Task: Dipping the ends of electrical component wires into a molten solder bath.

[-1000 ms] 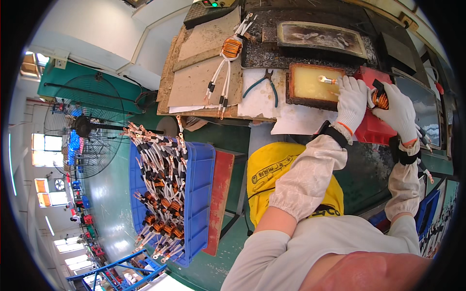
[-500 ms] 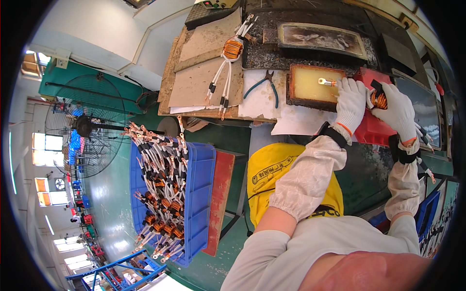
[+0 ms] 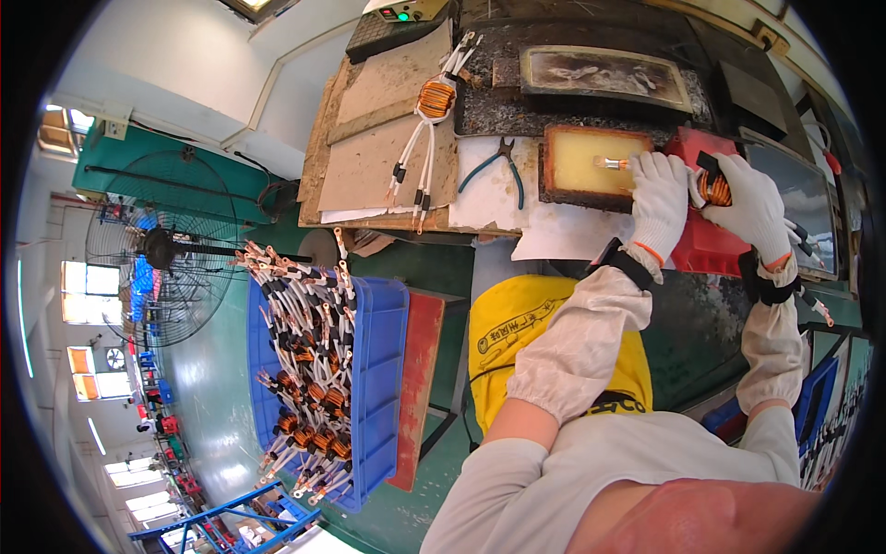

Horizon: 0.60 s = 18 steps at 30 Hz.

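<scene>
Gloved in white, my left hand [image 3: 659,198] pinches a wire lead whose shiny cable lug [image 3: 611,162] points left over a shallow tray of pale yellow material [image 3: 577,164]. Whether the lug touches that surface I cannot tell. My right hand [image 3: 752,210], also gloved, is closed around a copper-wound coil [image 3: 715,189] above a red plastic container [image 3: 706,247]. Black-sleeved white leads [image 3: 805,242] from the coil stick out beyond the right wrist. Most of the pinched lead is hidden by the gloves.
Blue-handled pliers [image 3: 496,173] and another coil with leads [image 3: 436,98] lie to the left. Behind the yellow tray is a rectangular metal-filled pot [image 3: 604,78]. A blue crate [image 3: 378,369] packed with coils stands lower left, near a large fan [image 3: 161,247].
The lug has turned, so its ring now shows more edge-on, and it sits slightly farther left over the tray. Both hands keep their grips. A green light now glows on the box at the back.
</scene>
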Each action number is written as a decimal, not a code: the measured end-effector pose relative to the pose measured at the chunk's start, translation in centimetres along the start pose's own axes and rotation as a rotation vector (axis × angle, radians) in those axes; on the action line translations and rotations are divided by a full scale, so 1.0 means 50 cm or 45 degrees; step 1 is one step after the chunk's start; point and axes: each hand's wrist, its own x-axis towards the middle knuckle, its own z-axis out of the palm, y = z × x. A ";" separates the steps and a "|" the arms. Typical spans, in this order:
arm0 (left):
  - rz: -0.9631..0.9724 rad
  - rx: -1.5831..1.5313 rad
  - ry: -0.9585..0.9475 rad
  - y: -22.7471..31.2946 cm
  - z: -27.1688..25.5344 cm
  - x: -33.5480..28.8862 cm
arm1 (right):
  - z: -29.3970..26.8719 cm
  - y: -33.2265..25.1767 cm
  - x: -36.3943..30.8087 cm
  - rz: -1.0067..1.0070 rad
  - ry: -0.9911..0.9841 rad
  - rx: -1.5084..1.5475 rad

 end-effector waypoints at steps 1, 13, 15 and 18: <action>-0.019 0.023 0.032 0.000 0.000 -0.001 | -0.001 -0.001 0.001 0.019 0.003 -0.021; -0.029 -0.023 0.056 -0.004 -0.006 -0.009 | -0.005 -0.009 0.005 0.006 -0.007 -0.050; -0.012 -0.046 0.074 -0.004 -0.004 -0.009 | -0.005 -0.010 0.006 -0.014 -0.026 -0.037; -0.003 -0.037 0.064 -0.005 -0.001 -0.008 | -0.008 -0.013 0.004 -0.012 -0.018 -0.027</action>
